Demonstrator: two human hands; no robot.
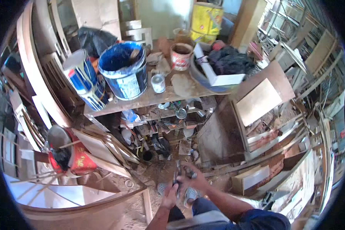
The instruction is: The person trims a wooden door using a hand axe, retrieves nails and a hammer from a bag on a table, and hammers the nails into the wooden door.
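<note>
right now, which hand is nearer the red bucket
Left. The left hand is right of and below the red bucket in the view; the right hand is farther right.

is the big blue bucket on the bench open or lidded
Open: the blue bucket has no lid on, and its dark blue inside shows past the rim.
</note>
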